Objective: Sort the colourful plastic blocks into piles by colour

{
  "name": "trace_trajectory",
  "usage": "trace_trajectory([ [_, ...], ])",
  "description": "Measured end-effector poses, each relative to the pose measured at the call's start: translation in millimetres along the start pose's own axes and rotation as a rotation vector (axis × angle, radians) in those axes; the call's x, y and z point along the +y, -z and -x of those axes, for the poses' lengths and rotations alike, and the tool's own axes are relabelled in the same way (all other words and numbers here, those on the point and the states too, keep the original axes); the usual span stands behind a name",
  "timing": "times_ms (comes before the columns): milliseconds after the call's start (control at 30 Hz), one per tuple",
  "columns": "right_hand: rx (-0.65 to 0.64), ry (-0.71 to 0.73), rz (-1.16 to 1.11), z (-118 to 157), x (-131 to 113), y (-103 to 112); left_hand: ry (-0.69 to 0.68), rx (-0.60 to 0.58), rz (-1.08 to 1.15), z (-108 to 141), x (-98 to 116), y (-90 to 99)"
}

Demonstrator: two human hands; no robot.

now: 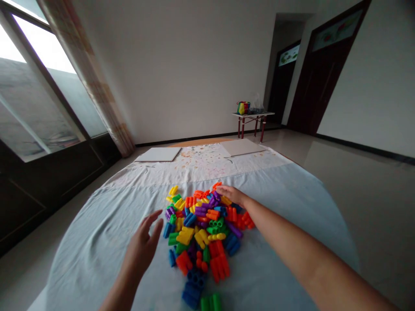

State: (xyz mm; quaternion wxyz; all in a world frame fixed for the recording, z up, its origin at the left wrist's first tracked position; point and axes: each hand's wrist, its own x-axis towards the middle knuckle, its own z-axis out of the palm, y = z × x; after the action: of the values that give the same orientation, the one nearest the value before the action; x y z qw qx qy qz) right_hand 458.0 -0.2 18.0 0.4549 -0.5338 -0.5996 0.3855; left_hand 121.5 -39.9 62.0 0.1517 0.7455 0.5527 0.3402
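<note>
Many plastic building pieces in red, yellow, green, blue, purple and orange lie heaped on a light blue cloth (pixel 266 190). My left hand (pixel 145 242) is just left of the heap, fingers apart and holding nothing. At the far right edge of the heap, my right hand (pixel 231 194) reaches over the pieces, its fingertips by an orange piece (pixel 216 185); whether it touches that piece is unclear. Nearest to me are a dark blue piece (pixel 192 294) and a green piece (pixel 210 302). A pair of red pieces (pixel 219 261) lies at the heap's near right.
A white board (pixel 158 154) lies at the table's far left, and a beige board (pixel 243 147) at its far right, both on a flowered cloth (pixel 201 166). Beyond the table stands a small table (pixel 270 114) with a colourful bag (pixel 243 107) and a clear plastic bag (pixel 256 106).
</note>
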Motion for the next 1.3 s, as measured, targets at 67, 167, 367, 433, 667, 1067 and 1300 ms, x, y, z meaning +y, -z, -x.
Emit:
trace_trajectory([
  [67, -0.09, 0.01, -0.046, 2, -17, -14, -0.176, -0.05, -0.001, 31, 25, 1.0],
  [167, -0.218, 0.039, -0.156, 15, -46, -24, -0.538, -0.121, -0.243, 79, 43, -16.8],
  [367, -0.039, 0.105, -0.201, 46, -52, 4, -0.928, 0.017, -0.696, 120, 35, -60.2],
  [433, 0.128, 0.065, -0.085, 57, -29, 20, -0.9, 0.036, -0.695, 117, 36, -61.9],
  [667, 0.172, -0.003, 0.084, 98, 13, 7, -0.648, 0.13, -0.698, 96, 47, -68.1],
  [1067, 0.257, 0.101, 0.19, -24, 6, -9, 0.12, 0.231, 0.038, 33, -5, -33.9],
  [1300, -0.008, 0.13, 0.205, -52, 12, -34, 0.625, 0.269, 0.494, 27, -55, -34.4],
])
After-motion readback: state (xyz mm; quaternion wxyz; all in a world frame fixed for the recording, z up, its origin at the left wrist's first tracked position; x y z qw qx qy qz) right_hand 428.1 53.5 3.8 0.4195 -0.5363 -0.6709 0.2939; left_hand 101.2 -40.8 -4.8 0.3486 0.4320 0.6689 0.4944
